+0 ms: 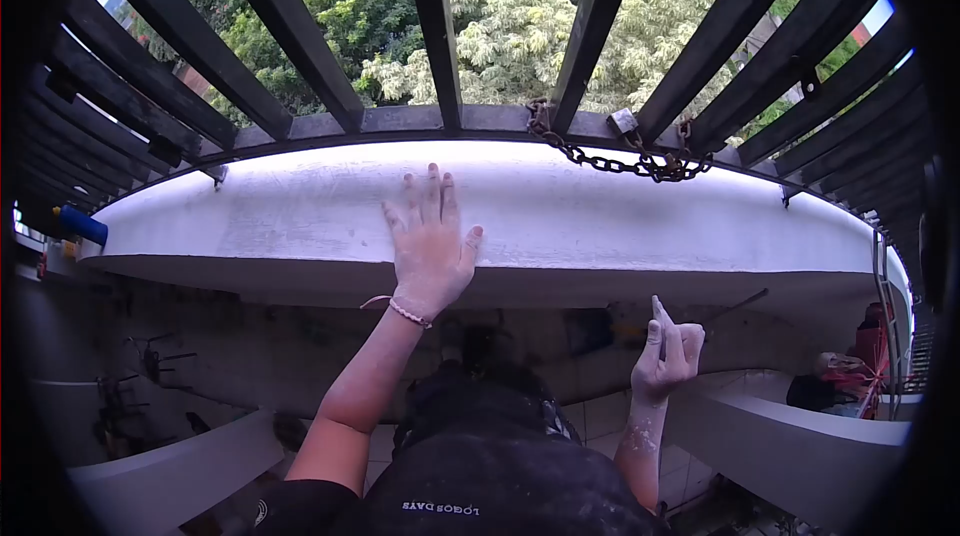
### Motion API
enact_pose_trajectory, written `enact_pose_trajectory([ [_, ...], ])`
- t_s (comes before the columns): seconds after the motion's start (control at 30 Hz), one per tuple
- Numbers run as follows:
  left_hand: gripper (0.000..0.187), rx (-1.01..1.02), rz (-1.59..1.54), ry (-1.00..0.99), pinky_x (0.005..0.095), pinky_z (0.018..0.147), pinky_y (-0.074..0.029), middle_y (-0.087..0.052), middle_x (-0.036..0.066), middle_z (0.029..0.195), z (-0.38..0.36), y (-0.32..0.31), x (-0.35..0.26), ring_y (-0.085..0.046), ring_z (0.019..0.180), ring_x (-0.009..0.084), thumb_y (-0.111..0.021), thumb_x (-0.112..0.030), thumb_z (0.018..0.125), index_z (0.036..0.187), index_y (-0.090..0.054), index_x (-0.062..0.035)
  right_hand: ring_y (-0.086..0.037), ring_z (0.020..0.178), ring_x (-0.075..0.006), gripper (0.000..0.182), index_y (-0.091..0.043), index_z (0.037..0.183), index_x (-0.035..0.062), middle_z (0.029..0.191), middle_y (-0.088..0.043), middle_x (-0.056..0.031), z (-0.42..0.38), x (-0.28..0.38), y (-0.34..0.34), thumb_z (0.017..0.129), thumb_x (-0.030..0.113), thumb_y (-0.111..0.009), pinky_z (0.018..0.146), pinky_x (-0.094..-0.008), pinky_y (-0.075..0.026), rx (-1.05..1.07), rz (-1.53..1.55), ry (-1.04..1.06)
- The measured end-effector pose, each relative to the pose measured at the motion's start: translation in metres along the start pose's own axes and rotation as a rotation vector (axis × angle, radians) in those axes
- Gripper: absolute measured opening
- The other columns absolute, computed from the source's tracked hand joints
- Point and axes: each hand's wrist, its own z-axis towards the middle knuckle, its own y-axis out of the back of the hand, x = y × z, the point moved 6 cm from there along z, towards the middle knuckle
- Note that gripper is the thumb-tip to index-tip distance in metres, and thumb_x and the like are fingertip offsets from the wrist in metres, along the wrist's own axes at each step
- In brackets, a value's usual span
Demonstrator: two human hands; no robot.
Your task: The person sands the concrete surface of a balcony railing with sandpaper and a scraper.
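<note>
My left hand (432, 251) lies flat on the white ledge (600, 211), fingers spread and pointing toward the railing. Pale dust coats its fingers and back, and a braided pink bracelet (410, 313) circles the wrist. Off to the right, my right hand (668, 356) is raised on the near side of the ledge, its fingers drawn together in a pinch and also dusted white. A thin pale tip shows at the top of that pinch; I cannot tell what it is. Faint scuffs mark the ledge around my left hand.
Dark metal railing bars (435, 36) rise behind the ledge. A rusty chain (640, 168) with a padlock (623, 121) hangs on them. A blue cylinder (82, 225) is at the far left, and red items (872, 366) sit low at right. Trees (510, 31) stand beyond.
</note>
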Motion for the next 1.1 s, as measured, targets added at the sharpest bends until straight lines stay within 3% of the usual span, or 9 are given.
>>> enact_pose_trajectory([
  [0.23, 0.081, 0.004, -0.247, -0.328, 0.0652, 0.124, -0.007, -0.009, 0.03, 0.169, 0.023, -0.02, -0.164, -0.004, 0.155, 0.0517, -0.046, -0.043, 0.103, 0.16, -0.018, 0.0083, -0.044, 0.07, -0.0196, 0.021, -0.08, 0.111, 0.0015, 0.072, -0.045, -0.0015, 0.015, -0.018, 0.022, 0.093, 0.005, -0.07, 0.066, -0.0347, -0.039, -0.076, 0.054, -0.153],
  [0.3, 0.079, 0.112, -0.278, -0.487, 0.0592, 0.126, -0.008, -0.012, 0.03, 0.168, 0.019, -0.015, -0.215, -0.007, 0.157, 0.0477, -0.042, -0.044, 0.106, 0.159, -0.018, 0.0093, -0.044, 0.069, -0.017, 0.021, -0.079, 0.113, 0.0005, 0.075, -0.048, -0.0029, 0.018, -0.01, 0.028, 0.095, 0.004, -0.067, 0.063, -0.0327, -0.04, -0.101, 0.031, -0.051],
  [0.4, 0.075, 0.327, -0.784, -0.932, 0.0516, 0.128, -0.01, -0.014, 0.029, 0.168, 0.008, -0.031, -0.261, -0.011, 0.157, 0.0424, -0.037, -0.044, 0.109, 0.159, -0.018, 0.0093, -0.045, 0.069, -0.0157, 0.022, -0.078, 0.114, 0.0002, 0.077, -0.051, -0.0034, 0.02, -0.007, 0.043, 0.096, 0.004, -0.066, 0.062, -0.0318, -0.041, -0.167, -0.007, 0.01],
  [0.57, 0.074, 0.148, -0.506, -0.711, 0.0471, 0.129, -0.011, -0.011, 0.028, 0.169, 0.03, 0.018, -0.16, -0.011, 0.158, 0.0394, -0.032, -0.045, 0.111, 0.16, -0.013, 0.0075, -0.046, 0.07, -0.0159, 0.022, -0.078, 0.114, 0.0011, 0.078, -0.052, -0.0023, 0.009, -0.034, 0.078, 0.096, 0.006, -0.067, 0.062, -0.0316, -0.041, -0.245, -0.097, -0.124],
  [0.63, 0.078, 0.328, -0.345, -0.385, 0.049, 0.129, -0.008, -0.009, 0.027, 0.17, 0.045, -0.015, -0.103, -0.006, 0.158, 0.0411, -0.033, -0.047, 0.109, 0.161, -0.011, 0.0073, -0.045, 0.069, -0.0157, 0.02, -0.079, 0.111, 0.001, 0.077, -0.047, -0.0011, 0.004, -0.048, 0.089, 0.096, 0.008, -0.068, 0.061, -0.0306, -0.039, -0.282, -0.13, -0.164],
  [0.73, 0.081, 0.13, -0.054, -0.373, 0.0527, 0.128, -0.005, -0.006, 0.027, 0.17, 0.045, -0.02, -0.102, 0.0, 0.158, 0.0434, -0.036, -0.049, 0.108, 0.161, -0.01, 0.0071, -0.043, 0.069, -0.0147, 0.02, -0.079, 0.111, 0.0013, 0.076, -0.046, -0.0008, -0.005, -0.063, 0.101, 0.097, 0.008, -0.067, 0.059, -0.03, -0.038, -0.314, -0.173, -0.199],
  [0.83, 0.084, 0.109, -0.102, -0.367, 0.057, 0.127, -0.003, -0.009, 0.029, 0.168, 0.05, -0.031, -0.156, 0.001, 0.157, 0.0473, -0.039, -0.049, 0.106, 0.159, -0.014, 0.0107, -0.045, 0.071, -0.0141, 0.021, -0.079, 0.113, 0.002, 0.077, -0.051, 0.0, -0.019, -0.075, 0.107, 0.097, 0.007, -0.066, 0.061, -0.0301, -0.04, -0.326, -0.172, -0.274],
  [1.03, 0.088, 0.138, -0.329, -0.527, 0.0555, 0.127, -0.001, -0.006, 0.03, 0.169, 0.065, -0.048, -0.312, 0.001, 0.157, 0.0459, -0.033, -0.056, 0.106, 0.159, -0.015, 0.0115, -0.045, 0.071, -0.0138, 0.023, -0.079, 0.114, 0.0015, 0.079, -0.053, -0.0002, -0.051, -0.085, 0.13, 0.096, 0.006, -0.065, 0.061, -0.0303, -0.04, -0.36, -0.2, -0.318],
  [1.1, 0.085, 0.162, -0.274, -0.58, 0.0543, 0.128, -0.003, -0.005, 0.03, 0.169, 0.069, -0.05, -0.354, -0.001, 0.158, 0.0459, -0.023, -0.057, 0.108, 0.159, -0.014, 0.0112, -0.045, 0.071, -0.0138, 0.023, -0.078, 0.115, 0.0016, 0.079, -0.053, -0.0002, -0.067, -0.091, 0.145, 0.096, 0.006, -0.065, 0.061, -0.0305, -0.04, -0.374, -0.226, -0.41],
])
